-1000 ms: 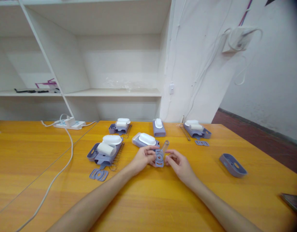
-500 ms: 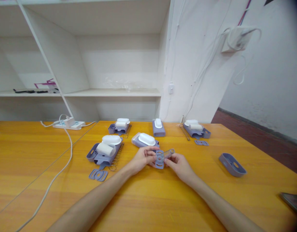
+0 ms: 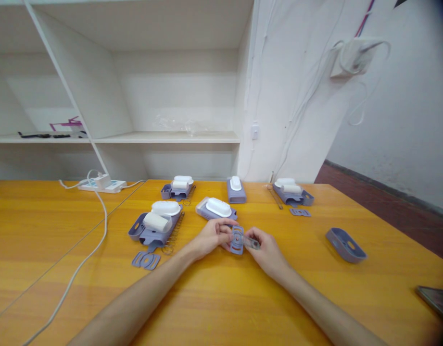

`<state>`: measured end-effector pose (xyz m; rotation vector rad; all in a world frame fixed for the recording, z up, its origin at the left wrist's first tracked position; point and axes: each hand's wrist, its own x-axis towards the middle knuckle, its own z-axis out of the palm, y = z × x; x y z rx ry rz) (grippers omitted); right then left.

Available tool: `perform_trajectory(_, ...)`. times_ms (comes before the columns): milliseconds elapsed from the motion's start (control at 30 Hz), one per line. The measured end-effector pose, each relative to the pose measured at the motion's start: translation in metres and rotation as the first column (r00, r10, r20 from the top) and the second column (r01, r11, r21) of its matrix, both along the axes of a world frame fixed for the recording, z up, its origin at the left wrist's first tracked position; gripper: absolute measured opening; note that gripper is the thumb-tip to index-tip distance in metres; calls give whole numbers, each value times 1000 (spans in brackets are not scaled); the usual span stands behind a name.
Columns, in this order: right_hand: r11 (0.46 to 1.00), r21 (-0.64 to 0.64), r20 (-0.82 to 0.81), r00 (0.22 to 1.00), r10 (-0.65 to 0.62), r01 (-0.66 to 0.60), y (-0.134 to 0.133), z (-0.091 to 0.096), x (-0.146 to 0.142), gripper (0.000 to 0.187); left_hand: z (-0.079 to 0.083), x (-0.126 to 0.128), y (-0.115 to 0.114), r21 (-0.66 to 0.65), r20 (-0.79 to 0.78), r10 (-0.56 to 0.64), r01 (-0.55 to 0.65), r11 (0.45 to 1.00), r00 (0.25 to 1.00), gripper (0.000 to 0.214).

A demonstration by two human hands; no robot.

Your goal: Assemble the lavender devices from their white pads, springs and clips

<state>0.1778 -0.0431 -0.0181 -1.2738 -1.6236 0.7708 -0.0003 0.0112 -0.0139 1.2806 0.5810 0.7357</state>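
My left hand (image 3: 214, 236) is closed on a flat purple plastic plate (image 3: 237, 247) with slots and a ring-shaped centre, held upright above the table. My right hand (image 3: 266, 249) pinches a coiled metal spring (image 3: 252, 243); one end of it meets the plate's middle, and its other end points right and slightly down. Whether the spring is hooked into the plate is too small to tell. Just behind my left hand lies a purple case with a white oval part (image 3: 219, 207) on top.
To the left sit a purple case with a white roller (image 3: 158, 223), a loose spring (image 3: 175, 235) and a slotted plate (image 3: 146, 260). Similar sets stand farther back. A purple end cap (image 3: 346, 245) lies right. A white cable (image 3: 82, 266) crosses the table's left side.
The spring has swung from slanting up and right to slanting slightly down, with my right fingers turning around it. The plate stays in my left hand, turned slightly.
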Motion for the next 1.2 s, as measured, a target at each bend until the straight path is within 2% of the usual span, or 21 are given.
perform_trajectory(67, 1000, -13, -81, 997, -11, 10, 4, -4, 0, 11, -2, 0, 1, -12, 34, 0, 1, 1000, 999, 49)
perform_trajectory(167, 997, -73, -233, 972, -5, -12, 10, -7, 2, 20, -4, -1, 2, -29, 75, 4, -2, 1000, 997, 50)
perform_trajectory(300, 976, -171, -339, 938, 67, -132, 14, -2, 6, 30, -4, -1, 3, -48, 89, 8, -4, 999, 996, 51)
perform_trajectory(367, 959, -221, -353, 931, 91, -178, 14, 1, 7, 32, -4, -1, 3, -55, 91, 4, 1, 999, 996, 51)
perform_trajectory(433, 954, -249, -359, 931, 69, -167, 13, 4, 7, 32, -5, -2, 3, -57, 93, -7, 12, 998, 996, 51)
perform_trajectory(533, 960, -254, -372, 928, 18, -120, 12, 4, 6, 32, -5, -2, 3, -64, 93, -32, 38, 997, 995, 51)
perform_trajectory(667, 955, -259, -391, 920, 33, -144, 10, 7, 8, 28, -5, -2, 3, -56, 88, -62, 67, 996, 994, 51)
perform_trajectory(867, 941, -291, -439, 898, 26, -170, 10, 10, 5, 30, -5, -1, 1, -53, 92, 13, -8, 999, 996, 49)
perform_trajectory(1033, 955, -263, -439, 899, 6, -135, 9, 8, 5, 30, -3, -1, 1, -91, 95, 84, -75, 993, 992, 48)
perform_trajectory(1200, 958, -256, -469, 883, -7, -128, 9, 6, 8, 32, -2, -1, 1, -126, 69, 83, -74, 989, 994, 49)
